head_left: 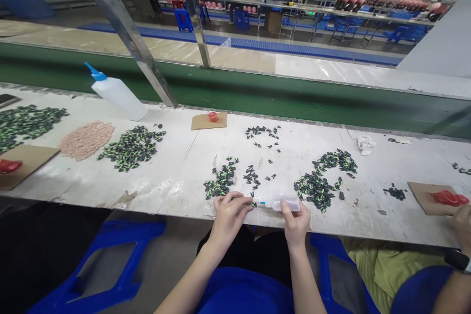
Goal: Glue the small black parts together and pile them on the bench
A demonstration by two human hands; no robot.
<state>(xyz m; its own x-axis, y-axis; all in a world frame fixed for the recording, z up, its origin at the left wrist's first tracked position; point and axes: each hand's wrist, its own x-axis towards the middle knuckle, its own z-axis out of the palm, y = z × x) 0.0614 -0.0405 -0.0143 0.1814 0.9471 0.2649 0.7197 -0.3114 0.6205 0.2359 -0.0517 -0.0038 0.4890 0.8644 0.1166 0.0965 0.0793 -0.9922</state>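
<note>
My right hand (295, 218) is wrapped round a small clear squeeze bottle (289, 203), which lies sideways with its thin blue-based nozzle (262, 202) pointing left. At that nozzle's tip, my left hand (231, 211) pinches a small black and green part (253, 204). A pile of similar black and green parts (221, 180) sits just beyond my left hand. Small black pieces (251, 175) are scattered between the piles, with more farther back (259, 131). To the right of the bottle spreads a larger pile of black and green parts (317, 190).
A large white bottle with a blue nozzle (121, 99) stands at the back left. Cardboard pieces (200, 121) hold red items. Pink parts (87, 140) and more green-black piles lie left. A co-worker's hand (462, 228) is at the far right. A metal post (156, 81) rises behind.
</note>
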